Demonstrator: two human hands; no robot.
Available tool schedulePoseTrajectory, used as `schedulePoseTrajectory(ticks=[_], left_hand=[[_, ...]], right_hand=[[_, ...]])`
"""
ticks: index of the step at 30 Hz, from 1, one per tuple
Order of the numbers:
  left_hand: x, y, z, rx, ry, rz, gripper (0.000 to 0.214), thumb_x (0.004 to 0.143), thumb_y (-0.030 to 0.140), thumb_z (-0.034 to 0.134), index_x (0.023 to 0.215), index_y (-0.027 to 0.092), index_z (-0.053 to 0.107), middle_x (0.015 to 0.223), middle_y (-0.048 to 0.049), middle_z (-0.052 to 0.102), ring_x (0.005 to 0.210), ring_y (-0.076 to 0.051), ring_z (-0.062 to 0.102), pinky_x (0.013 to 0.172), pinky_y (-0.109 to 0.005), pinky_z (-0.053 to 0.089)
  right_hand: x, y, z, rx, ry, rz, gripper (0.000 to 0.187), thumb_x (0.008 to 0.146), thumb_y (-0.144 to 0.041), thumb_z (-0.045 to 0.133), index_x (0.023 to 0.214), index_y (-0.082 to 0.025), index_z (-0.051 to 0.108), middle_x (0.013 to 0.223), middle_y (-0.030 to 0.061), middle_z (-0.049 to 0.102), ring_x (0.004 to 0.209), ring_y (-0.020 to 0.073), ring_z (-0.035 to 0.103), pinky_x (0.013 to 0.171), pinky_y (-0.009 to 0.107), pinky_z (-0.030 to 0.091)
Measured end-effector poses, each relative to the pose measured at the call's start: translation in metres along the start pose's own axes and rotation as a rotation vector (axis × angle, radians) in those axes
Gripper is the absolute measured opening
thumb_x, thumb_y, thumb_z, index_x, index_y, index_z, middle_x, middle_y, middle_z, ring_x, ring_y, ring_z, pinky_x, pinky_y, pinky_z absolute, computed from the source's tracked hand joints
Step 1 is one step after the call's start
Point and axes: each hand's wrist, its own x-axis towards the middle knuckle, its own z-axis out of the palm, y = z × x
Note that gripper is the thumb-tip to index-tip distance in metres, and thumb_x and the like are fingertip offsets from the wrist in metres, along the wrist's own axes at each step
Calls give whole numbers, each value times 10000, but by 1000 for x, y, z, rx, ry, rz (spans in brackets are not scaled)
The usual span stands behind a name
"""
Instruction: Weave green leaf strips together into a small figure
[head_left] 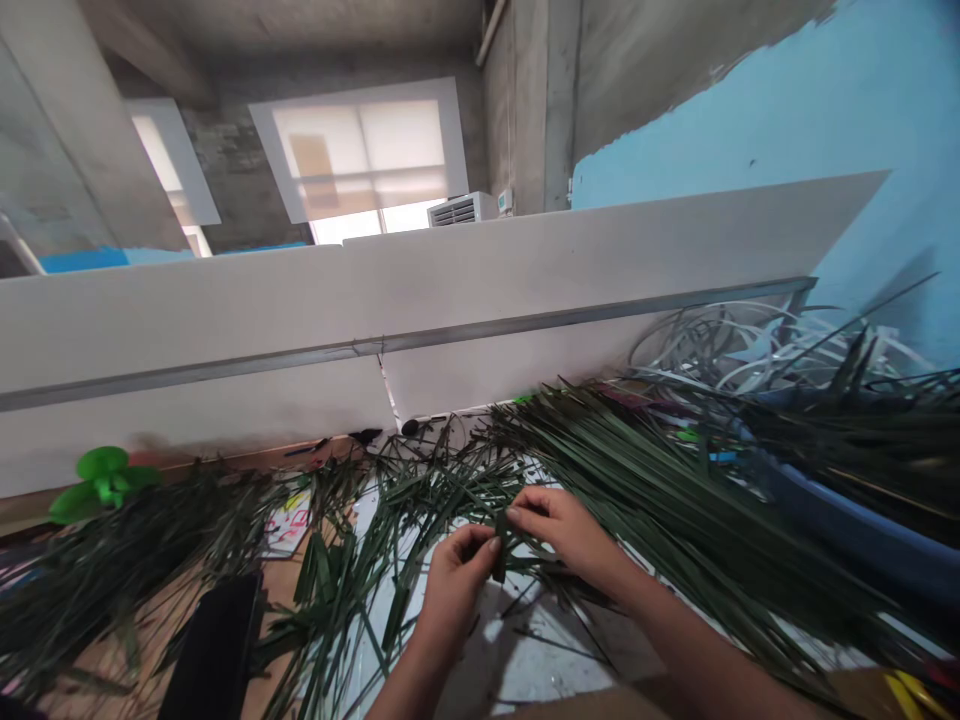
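My left hand (pixel 454 585) and my right hand (pixel 566 535) meet over the table, with the fingertips of both pinching a small folded bundle of narrow green palm-leaf strips (pixel 500 547). Its exact shape is hidden by my fingers. Loose strips (pixel 390 500) lie in a tangle just behind and to the left of my hands. A long sheaf of dark green leaf strips (pixel 660 490) spreads out to the right of my right hand. Below my hands lies a white sheet (pixel 525 650) covering part of the table.
A white partition board (pixel 300 330) with a metal rail runs along the table's far side. More leaves, a green plastic pinwheel-like piece (pixel 101 485) and a black object (pixel 214 650) lie left. A blue container (pixel 847 525) and pale strips (pixel 720 350) sit right.
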Motion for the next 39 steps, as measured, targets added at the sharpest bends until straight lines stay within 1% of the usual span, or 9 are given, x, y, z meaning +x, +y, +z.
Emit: schedulePoseTrajectory(ticks=[6,11,15,20,23,29,33,36,39], left_hand=[[4,-4,-4,-123,93,-34,363,573,426,880,743,147,721,673,-14,663,595,-124,549,591,-230,421],[6,-12,-5,-187,150,-64,371,549,392,895,737,162,673,657,20,632,587,-111,554,597,-222,437],[5,-15,-5,-216,164,-87,404,523,395,905,722,167,637,650,35,617,576,-110,572,597,-226,452],[5,-14,-5,-241,177,-92,425,513,386,909,707,177,594,623,59,579,564,-112,582,610,-239,467],[5,-15,-4,-254,165,-100,425,523,383,902,706,177,578,617,57,573,560,-111,577,595,-232,452],[4,-15,-1,-293,140,-73,422,539,388,893,659,179,546,567,69,531,504,-81,502,536,-204,383],[2,-13,1,-327,131,-86,401,538,368,900,678,174,578,597,48,584,543,-98,551,554,-208,416],[1,-12,4,-369,123,-82,386,530,346,911,675,167,601,610,39,610,552,-98,572,584,-216,453],[0,-10,6,-388,135,-94,401,492,341,928,663,165,611,603,38,620,550,-102,582,602,-228,480]], right_hand=[[-24,27,-33,-437,-87,17,151,697,-97,615,748,-205,708,830,63,713,798,241,610,680,300,309],[-45,47,-25,-637,-156,-2,339,639,32,522,830,-196,684,911,83,710,861,244,619,691,304,288],[-47,45,-19,-703,-130,2,285,669,9,511,799,-204,650,901,75,717,864,243,627,687,312,275],[-43,41,-32,-683,-3,96,129,817,-148,490,775,-219,590,818,58,703,755,226,618,624,300,268],[-41,39,-38,-536,79,133,122,863,-228,429,799,-227,533,757,41,667,682,202,581,600,289,296],[-40,38,-18,279,-24,220,170,828,-345,454,914,-245,561,559,-61,518,493,157,489,523,272,334],[-43,31,-7,380,-78,204,412,854,-517,527,1160,-250,601,666,-36,576,582,183,543,596,298,398],[-47,21,-2,345,-84,162,446,853,-627,543,1065,-256,670,907,29,667,831,239,580,748,336,429],[-49,15,2,324,-103,145,493,860,-690,502,952,-240,681,953,41,663,913,259,556,806,349,418]])
